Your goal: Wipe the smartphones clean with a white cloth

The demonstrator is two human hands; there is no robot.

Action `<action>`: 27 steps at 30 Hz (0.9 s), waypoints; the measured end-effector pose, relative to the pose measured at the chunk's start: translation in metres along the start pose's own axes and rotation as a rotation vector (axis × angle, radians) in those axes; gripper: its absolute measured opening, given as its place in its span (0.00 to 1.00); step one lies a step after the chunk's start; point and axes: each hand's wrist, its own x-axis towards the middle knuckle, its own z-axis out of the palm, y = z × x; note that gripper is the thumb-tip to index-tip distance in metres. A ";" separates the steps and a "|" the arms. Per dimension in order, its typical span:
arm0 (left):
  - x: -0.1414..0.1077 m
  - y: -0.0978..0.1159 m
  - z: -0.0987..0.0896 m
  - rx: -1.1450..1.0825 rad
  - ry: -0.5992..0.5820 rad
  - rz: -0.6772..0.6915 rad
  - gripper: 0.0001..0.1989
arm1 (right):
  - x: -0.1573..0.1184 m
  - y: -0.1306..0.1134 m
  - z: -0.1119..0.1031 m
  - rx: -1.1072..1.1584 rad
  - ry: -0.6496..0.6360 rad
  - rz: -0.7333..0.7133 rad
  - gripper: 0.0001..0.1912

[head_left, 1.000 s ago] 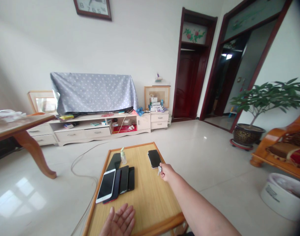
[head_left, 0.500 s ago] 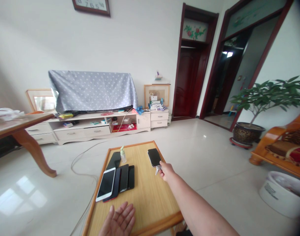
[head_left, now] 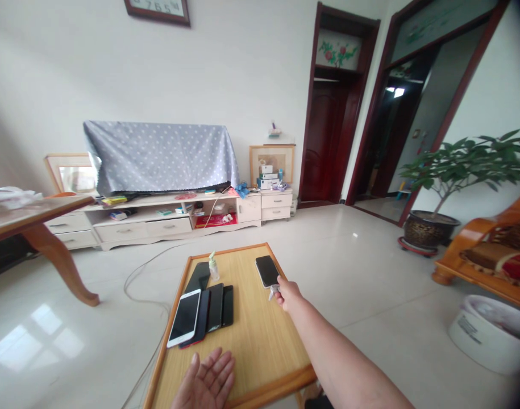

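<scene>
Your left hand (head_left: 211,378) is palm up at the near end of the wood-topped table (head_left: 260,346), fingers open and empty; your right hand (head_left: 288,294) is closed, pinching a whitish scrap (head_left: 273,292) at the near corner of the black-screened phone (head_left: 267,271), which lies by the table's right edge; on the left, a white phone (head_left: 184,318) overlaps dark phones (head_left: 216,307); a pump bottle (head_left: 213,269) stands upright beyond them; past the glossy floor (head_left: 319,250), a potted plant (head_left: 425,232) stands right, while a spotted cloth (head_left: 163,156) drapes above the low cabinet (head_left: 140,232); a clock (head_left: 159,10) hangs high on the wall (head_left: 251,68).
</scene>
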 end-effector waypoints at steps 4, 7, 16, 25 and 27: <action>-0.011 0.001 0.013 0.047 0.036 0.026 0.30 | -0.022 0.004 -0.009 0.003 -0.020 -0.015 0.18; -0.020 -0.003 0.018 0.073 0.034 0.055 0.28 | -0.051 0.018 -0.015 -0.004 -0.082 -0.046 0.17; -0.045 -0.010 0.007 0.114 -0.208 0.128 0.22 | -0.183 0.099 -0.006 -0.021 -0.612 -0.114 0.11; -0.052 -0.023 -0.001 0.312 -0.266 0.292 0.14 | -0.215 0.144 -0.003 -0.121 -0.548 -0.303 0.09; -0.053 -0.025 -0.002 0.387 -0.228 0.341 0.14 | -0.212 0.146 -0.005 -0.184 -0.500 -0.388 0.08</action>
